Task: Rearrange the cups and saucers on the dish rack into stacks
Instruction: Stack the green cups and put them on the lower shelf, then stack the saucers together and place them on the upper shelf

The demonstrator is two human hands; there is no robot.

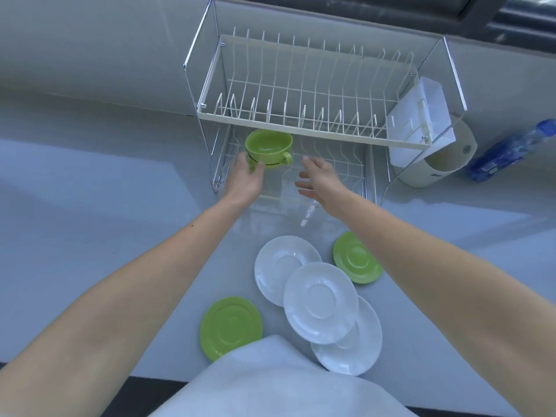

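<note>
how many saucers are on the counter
5. Back white saucer, middle white saucer and front white saucer overlap at centre; right green saucer beside them; left green saucer partly under white cloth; others may hide under it.

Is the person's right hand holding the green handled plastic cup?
No, the left hand grips the green handled plastic cup, while the right hand is open and holds nothing.

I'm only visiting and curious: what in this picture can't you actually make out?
All in the head view:
- Cup: whether it is one or a nested stack, as the left hand covers its base.
- Lower tier: its back is hidden under the upper tier.
- Nearest green saucer and nearest white saucer: their near rims are hidden by pale cloth.
- Bottle: cut off by the right edge, and its label is blurred.
</note>
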